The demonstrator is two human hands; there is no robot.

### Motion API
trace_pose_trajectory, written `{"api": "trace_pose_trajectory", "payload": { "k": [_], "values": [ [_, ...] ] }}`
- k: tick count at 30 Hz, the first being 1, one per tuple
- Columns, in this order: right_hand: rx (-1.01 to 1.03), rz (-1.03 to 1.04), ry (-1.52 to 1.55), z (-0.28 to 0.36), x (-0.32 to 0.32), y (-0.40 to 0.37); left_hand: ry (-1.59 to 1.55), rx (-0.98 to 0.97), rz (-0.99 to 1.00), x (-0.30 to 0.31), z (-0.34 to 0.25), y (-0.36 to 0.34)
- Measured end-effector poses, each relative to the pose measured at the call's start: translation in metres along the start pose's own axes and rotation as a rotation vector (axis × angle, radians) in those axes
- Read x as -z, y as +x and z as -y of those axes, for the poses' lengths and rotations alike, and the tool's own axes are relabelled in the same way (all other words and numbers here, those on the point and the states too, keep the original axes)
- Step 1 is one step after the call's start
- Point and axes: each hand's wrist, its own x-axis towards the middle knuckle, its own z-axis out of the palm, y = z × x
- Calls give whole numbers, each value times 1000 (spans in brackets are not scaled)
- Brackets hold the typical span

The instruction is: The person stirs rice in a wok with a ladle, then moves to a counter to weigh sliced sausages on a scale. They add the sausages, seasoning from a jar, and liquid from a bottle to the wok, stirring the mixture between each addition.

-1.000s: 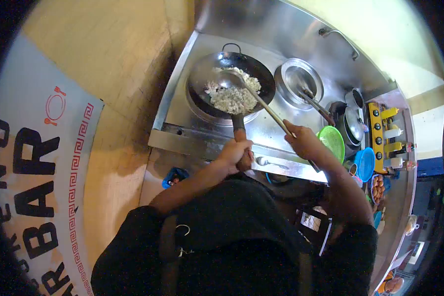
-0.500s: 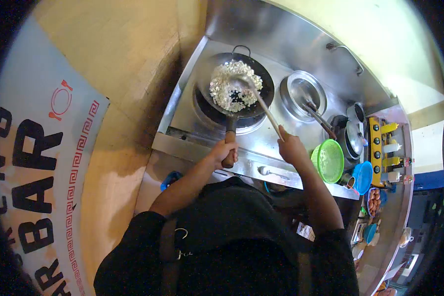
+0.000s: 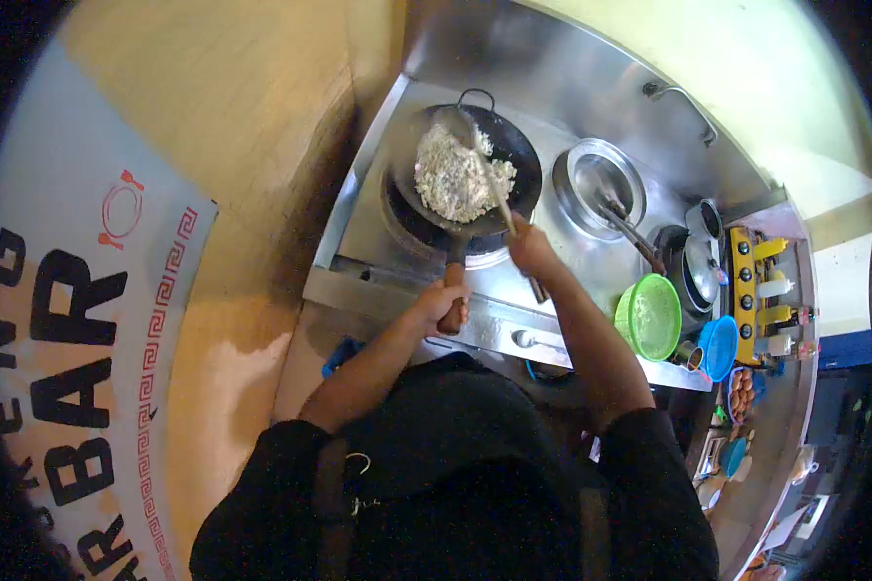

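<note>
A dark wok (image 3: 521, 155) sits over the burner with fried rice (image 3: 452, 179) heaped in its middle and left. My left hand (image 3: 444, 304) is wrapped round the wok's wooden handle (image 3: 456, 274). In my right hand (image 3: 533, 246) is the long handle of a wok ladle (image 3: 497, 190), gripped partway along, with its end sticking out below the fist. The ladle's head lies at the far side of the wok, against the rice, and is blurred.
Right of the wok stands a round metal pot (image 3: 599, 189) with utensils inside. Farther right are a green basket (image 3: 655, 318), a blue bowl (image 3: 718, 349), a lidded pan (image 3: 700, 271) and sauce bottles (image 3: 771, 249). A spoon (image 3: 525, 339) lies on the stove's front ledge.
My right hand has moved forward and left, pushing the ladle's head to the wok's far side. The rice has shifted from a ring into a heap. My left hand keeps its grip.
</note>
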Motion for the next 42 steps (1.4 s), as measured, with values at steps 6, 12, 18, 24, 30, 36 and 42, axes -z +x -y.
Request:
{"api": "trace_pose_trajectory", "payload": {
  "k": [6, 12, 18, 24, 30, 36, 42],
  "values": [
    [-129, 452, -747, 63, 75, -119, 156, 3, -82, -15, 0, -5],
    [12, 210, -1032, 62, 184, -102, -58, 33, -43, -72, -11, -27],
    [40, 204, -792, -26, 152, -88, -162, 82, 34, -43, -9, -11],
    [-18, -47, -230, -44, 75, -51, -78, 21, 0, -2, 5, 3],
    [-44, 179, -252, -1, 27, -32, 56, -30, 18, 7, -1, 5],
    [-106, 312, -624, 18, 95, -98, 111, 29, -64, -57, -12, -38],
    [99, 209, -687, 44, 191, -105, -115, 23, -5, -43, -13, -19]
  ]
}}
